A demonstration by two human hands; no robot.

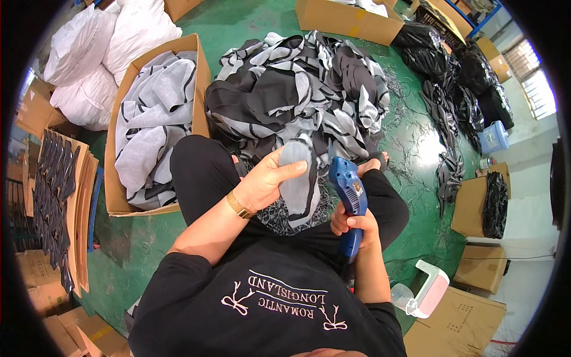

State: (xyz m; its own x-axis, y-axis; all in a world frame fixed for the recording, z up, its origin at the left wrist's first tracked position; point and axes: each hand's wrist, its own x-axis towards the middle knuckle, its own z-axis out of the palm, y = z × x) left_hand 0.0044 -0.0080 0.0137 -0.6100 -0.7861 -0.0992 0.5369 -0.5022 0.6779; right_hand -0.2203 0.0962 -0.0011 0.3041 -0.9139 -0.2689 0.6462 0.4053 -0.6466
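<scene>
Bright daylight admitted through window [538, 89] at right; glare thrown on green floor [416, 143]; edges bent, black vignette seen; focus kept sharp.

Grey fabric piece [299, 178] with black edging hanging upright at frame centre, sitting in left-hand grip. Blue handheld electric cutter [350, 196] lying at its 3 o'clock, nose pointing toward 11 o'clock.

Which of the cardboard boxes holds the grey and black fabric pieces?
The open cardboard box left of the person's knee: it is full of grey fabric pieces. The box at right holds only black material.
</scene>
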